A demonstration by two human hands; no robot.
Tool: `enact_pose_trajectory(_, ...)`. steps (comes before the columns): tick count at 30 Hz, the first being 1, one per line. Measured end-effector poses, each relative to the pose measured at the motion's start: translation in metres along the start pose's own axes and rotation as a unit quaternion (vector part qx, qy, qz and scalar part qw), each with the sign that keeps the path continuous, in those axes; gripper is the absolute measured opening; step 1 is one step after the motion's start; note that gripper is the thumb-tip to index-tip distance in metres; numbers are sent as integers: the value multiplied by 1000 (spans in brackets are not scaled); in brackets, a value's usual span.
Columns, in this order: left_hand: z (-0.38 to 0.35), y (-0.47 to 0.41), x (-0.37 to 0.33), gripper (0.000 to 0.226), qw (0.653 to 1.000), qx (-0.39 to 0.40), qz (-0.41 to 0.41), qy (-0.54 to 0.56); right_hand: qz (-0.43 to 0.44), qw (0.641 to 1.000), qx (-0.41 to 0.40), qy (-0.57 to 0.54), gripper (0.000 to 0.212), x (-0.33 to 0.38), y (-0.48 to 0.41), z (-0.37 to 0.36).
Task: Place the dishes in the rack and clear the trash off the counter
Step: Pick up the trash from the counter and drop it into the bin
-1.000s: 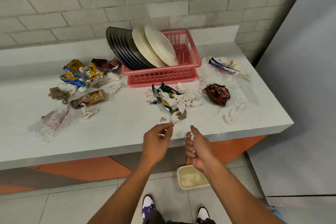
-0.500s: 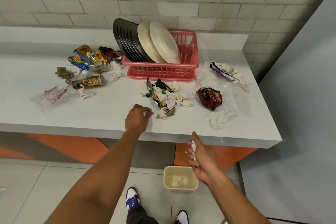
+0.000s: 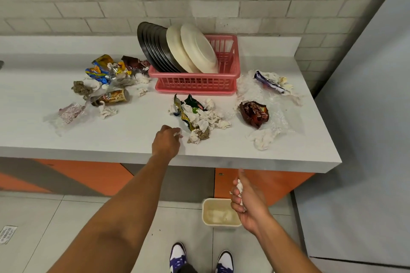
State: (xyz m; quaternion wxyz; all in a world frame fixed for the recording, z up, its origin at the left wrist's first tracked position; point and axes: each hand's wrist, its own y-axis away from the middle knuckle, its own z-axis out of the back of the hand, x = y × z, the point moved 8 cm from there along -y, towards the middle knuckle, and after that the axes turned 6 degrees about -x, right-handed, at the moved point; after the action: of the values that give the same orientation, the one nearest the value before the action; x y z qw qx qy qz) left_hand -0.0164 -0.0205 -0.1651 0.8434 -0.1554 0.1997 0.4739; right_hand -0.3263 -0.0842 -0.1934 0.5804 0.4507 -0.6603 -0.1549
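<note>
The left hand (image 3: 166,143) rests on the counter (image 3: 133,139), fingers pinching a small white scrap (image 3: 177,135) just beside the middle trash pile (image 3: 197,115). The right hand (image 3: 246,199) hangs below the counter edge, closed around crumpled tissue (image 3: 239,186), beside the bin (image 3: 218,213) on the floor.

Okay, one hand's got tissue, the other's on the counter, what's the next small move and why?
Probably open the right hand and let its crumpled tissue drop: it hangs just beside the bin below, while the left hand pinches another scrap.
</note>
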Motion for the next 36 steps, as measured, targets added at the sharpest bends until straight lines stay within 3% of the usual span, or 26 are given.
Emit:
enact_pose_trajectory(8,-7,5,-6,40,999,-6,35,7,-11,999,-29,-9,39,-21,1,4)
enact_pose_trajectory(19,-3,-1,-11,11,979,10,120,166,0,1000,-20,20,37,-14,1,-35)
enact_pose_trajectory(36,73,-65,-58,8,961,-9,108,253,9,998,8,54,37,2,-11,-100)
